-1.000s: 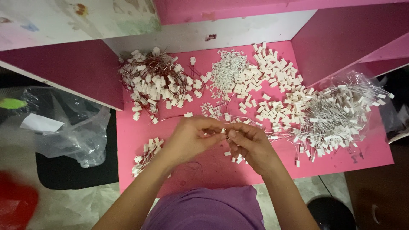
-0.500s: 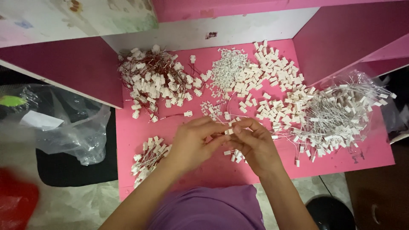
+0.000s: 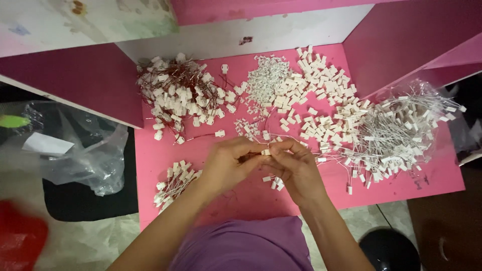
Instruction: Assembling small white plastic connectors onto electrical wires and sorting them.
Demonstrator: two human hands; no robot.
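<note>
Small white plastic connector block [image 3: 265,152], pinched between the fingertips of both hands, sits at the centre of a pink tabletop [image 3: 251,193] as a person works at a pink-walled bench. The left hand [image 3: 230,164] curls in from one side and the right hand [image 3: 293,168] from the other, thumbs and forefingers narrowed tight on the tiny piece; whether a wire is already seated in it cannot be told.

Judging from the piles around the grip, the step in hand looks like joining a lead to a connector. The next move would call for fine alignment and steady fingertip pressure, not force.

Beyond the grip and toward the left hand's side lies a heap of white connectors on dark red wires [image 3: 178,98]. Straight beyond it lie a mound of tiny white parts [image 3: 268,80] and loose white rectangular housings [image 3: 321,95]. On the right hand's side, a clear plastic bag [image 3: 437,100] lies open under a spread of white-wired connectors [image 3: 396,135]. Nearer the body, beside the left forearm, rests a small bundle of white-wired pieces [image 3: 173,183]. Off the table's edge, a crumpled clear plastic bag [image 3: 95,155] holds a white paper slip [image 3: 47,144].
</note>
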